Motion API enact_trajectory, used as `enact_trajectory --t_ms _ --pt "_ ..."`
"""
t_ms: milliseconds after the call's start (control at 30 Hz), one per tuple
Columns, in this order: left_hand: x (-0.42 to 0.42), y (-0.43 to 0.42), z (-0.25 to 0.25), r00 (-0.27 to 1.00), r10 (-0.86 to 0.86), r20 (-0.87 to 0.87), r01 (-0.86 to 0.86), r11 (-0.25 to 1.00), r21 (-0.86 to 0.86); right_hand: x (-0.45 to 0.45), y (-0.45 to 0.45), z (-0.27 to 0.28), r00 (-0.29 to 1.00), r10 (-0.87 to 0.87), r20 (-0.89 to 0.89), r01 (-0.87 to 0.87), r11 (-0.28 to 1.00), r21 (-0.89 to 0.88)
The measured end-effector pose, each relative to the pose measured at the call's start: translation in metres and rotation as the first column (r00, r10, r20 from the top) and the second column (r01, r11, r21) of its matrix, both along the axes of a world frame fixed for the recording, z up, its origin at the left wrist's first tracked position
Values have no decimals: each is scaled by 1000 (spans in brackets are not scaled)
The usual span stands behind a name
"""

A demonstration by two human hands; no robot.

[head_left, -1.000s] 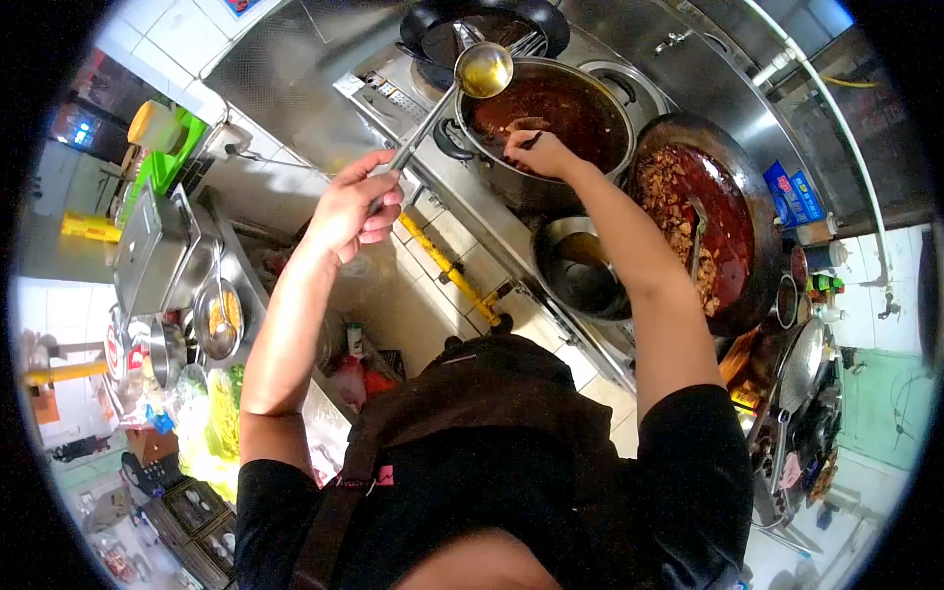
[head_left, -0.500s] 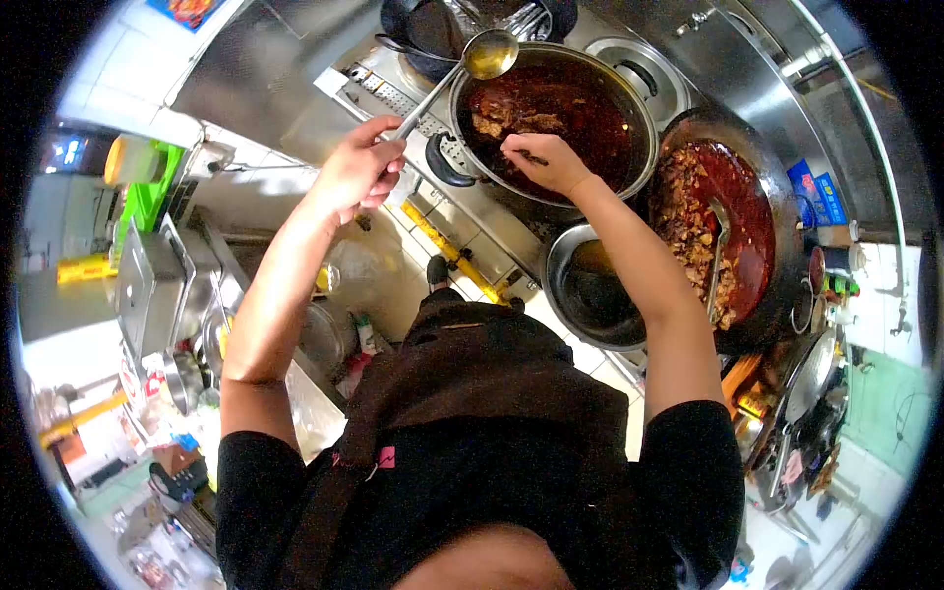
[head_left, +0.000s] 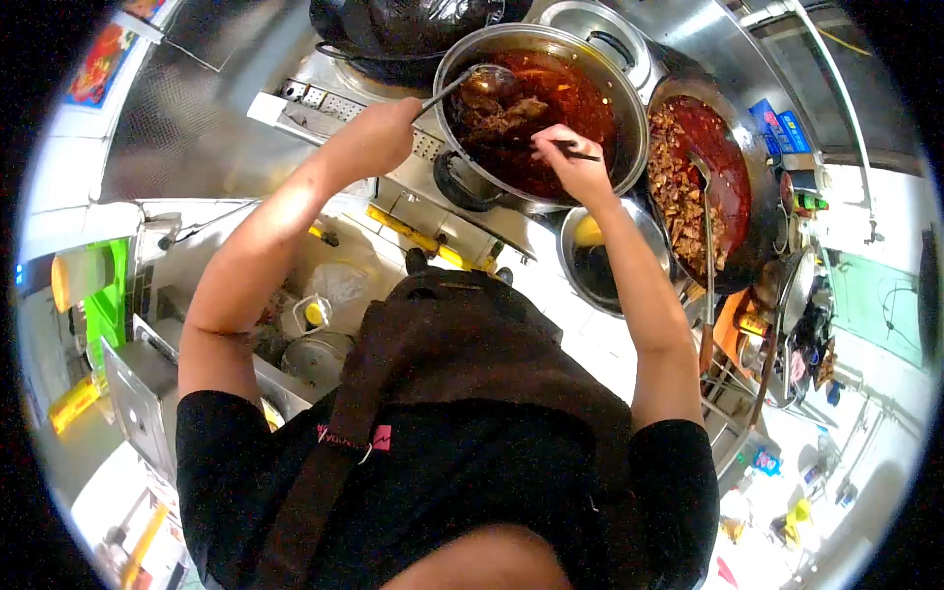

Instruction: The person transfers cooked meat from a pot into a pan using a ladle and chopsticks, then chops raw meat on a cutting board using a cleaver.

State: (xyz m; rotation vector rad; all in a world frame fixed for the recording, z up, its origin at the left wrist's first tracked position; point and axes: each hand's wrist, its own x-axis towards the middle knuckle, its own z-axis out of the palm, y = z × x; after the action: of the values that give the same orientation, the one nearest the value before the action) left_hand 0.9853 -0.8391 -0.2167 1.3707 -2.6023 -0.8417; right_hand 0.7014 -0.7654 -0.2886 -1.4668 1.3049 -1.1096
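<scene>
My left hand (head_left: pixel 383 143) is closed round the handle of a metal ladle (head_left: pixel 454 88). The ladle's bowl is inside the large steel pot (head_left: pixel 639 147), at the left of its dark red broth. Brown meat (head_left: pixel 506 118) lies in the broth just below the bowl. Over the pot's lower right part, my right hand (head_left: pixel 573 167) pinches a thin dark utensil (head_left: pixel 580 151), which looks like chopsticks; its tips are hard to make out.
Right of the pot stands a wok (head_left: pixel 762 197) of red oil and chopped pieces, with a long-handled utensil (head_left: pixel 709 246) in it. A smaller pan (head_left: pixel 593 270) sits below the pot. Behind are a black wok (head_left: pixel 393 34) and a round lid (head_left: pixel 634 59).
My left hand has brought the ladle from above the pot's rim down into the broth. My right hand has shifted slightly right. The view has moved, too.
</scene>
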Motion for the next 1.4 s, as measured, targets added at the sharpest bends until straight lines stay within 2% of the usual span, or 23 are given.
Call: enact_trajectory --t_ms 67,133,200,300,400,500,633,667,733,767,800,833,867,933,967,1100,1133,1167,1200,1267,1300,1333,1400 --pt "3 -6 -1 999 -49 -15 49 998 -46 -2 2 -1 989 -115 97 107 991 84" --pt "6 -11 -4 997 -77 -31 76 996 -42 -10 0 -1 980 -159 118 141 978 154" --pt "9 -15 0 992 -125 -6 125 992 -18 -8 1 9 977 -200 69 188 970 154" --pt "15 -20 4 985 -172 -4 172 985 6 -5 1 24 967 -222 124 204 969 143" --pt "17 -22 10 979 -199 43 199 980 12 7 0 26 968 -207 145 204 978 34" --pt "20 -25 11 972 -230 41 230 973 11 16 -4 24 978 -209 0 209 978 15" --pt "26 -37 -1 972 -228 62 228 974 7 18 -25 14 966 -239 96 248 964 -93" --pt "28 -43 -5 971 -240 3 239 969 54 21 -28 21 966 -238 98 246 966 -77" --pt "31 -52 -10 966 -253 -57 258 961 97 21 -40 22 965 -261 -38 251 953 -168" --pt "27 -48 9 995 -77 -58 92 939 330 26 -42 32 961 -275 -5 273 956 -108" --pt "25 -46 21 995 96 -16 -72 838 541 24 -48 34 950 -300 -84 286 947 -146" --pt "24 -48 17 977 207 -41 -143 793 592 22 -55 31 949 -311 -44 302 943 -141" --pt "24 -50 16 978 202 -45 -138 797 587 22 -61 30 946 -324 -3 320 938 -135" --pt "30 -57 14 918 366 -154 -136 654 744 18 -68 30 938 -347 23 346 929 -129" --pt "32 -61 13 908 377 -183 -98 616 782 19 -69 36 926 -378 11 376 919 -117" --pt "35 -68 12 905 389 -173 -108 602 791 20 -70 40 901 -434 16 430 887 -168" --pt "34 -71 9 903 377 -206 -60 584 809 20 -69 41 896 -445 -2 438 884 -165" --pt "34 -73 9 898 369 -240 -11 565 825 16 -72 33 910 -397 117 414 881 -230" --pt "32 -72 11 897 369 -243 -11 569 822 10 -75 28 911 -396 118 413 880 -235" --pt "29 -69 15 862 438 -254 1 499 866 2 -77 25 882 -468 51 467 856 -220" --pt "30 -68 15 863 437 -254 0 501 865 0 -71 33 869 -495 -21 488 862 -134" --pt "31 -68 15 869 425 -252 -9 523 852 -3 -70 26 861 -486 153 507 847 -162" --pt "29 -66 17 878 406 -252 -13 548 836 -6 -61 29 860 -475 189 505 847 -165"
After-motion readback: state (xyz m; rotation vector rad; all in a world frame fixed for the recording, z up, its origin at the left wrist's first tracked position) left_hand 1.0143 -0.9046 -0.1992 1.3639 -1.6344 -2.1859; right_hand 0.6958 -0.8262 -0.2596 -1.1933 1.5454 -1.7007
